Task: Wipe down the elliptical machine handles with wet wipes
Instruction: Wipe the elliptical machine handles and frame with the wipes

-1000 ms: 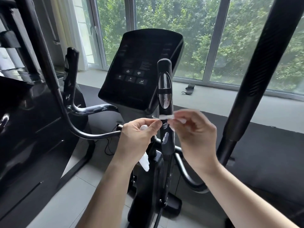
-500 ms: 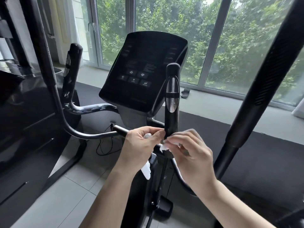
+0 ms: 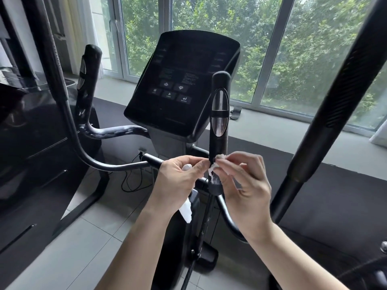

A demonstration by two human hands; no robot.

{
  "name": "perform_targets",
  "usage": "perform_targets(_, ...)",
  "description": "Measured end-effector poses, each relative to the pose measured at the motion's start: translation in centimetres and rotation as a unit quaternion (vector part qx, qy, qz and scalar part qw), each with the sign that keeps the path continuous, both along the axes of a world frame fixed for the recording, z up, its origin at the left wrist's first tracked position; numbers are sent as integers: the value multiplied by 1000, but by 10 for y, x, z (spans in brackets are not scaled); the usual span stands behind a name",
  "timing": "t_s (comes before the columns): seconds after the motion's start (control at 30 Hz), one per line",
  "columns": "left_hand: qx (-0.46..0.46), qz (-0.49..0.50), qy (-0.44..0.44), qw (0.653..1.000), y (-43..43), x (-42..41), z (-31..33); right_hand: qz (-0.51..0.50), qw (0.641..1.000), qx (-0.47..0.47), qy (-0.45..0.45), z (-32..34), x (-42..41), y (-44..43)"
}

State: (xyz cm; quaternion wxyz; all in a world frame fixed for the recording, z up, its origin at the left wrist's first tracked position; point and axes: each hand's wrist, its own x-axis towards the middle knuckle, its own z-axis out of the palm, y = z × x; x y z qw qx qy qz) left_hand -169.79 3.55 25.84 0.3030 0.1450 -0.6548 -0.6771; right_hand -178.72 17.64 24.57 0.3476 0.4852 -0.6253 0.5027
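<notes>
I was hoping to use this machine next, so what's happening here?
A person is cleaning the elliptical. The left hand and right hand both pinch a white wet wipe against the lower part of the upright handle, below its metal sensor plates. A tail of wipe hangs under the left hand. The other handle, on the left, shows whitish smears.

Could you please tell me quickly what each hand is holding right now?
Left hand: closed, holding a wipe.
Right hand: closed, pinching a wad against the handle.
</notes>
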Motion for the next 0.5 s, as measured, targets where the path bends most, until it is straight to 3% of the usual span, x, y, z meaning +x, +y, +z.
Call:
perform_targets(0.2,-3,6,-10,1000,1,2,0,12,998,35,44,-14,10,8)
perform_targets(0.37,-14,5,-11,1000,3,6,1,16,996,83,31,-49,6,22)
perform_targets(0.5,-17,21,-21,999,7,9,-2,24,997,75,29,-38,5,16)
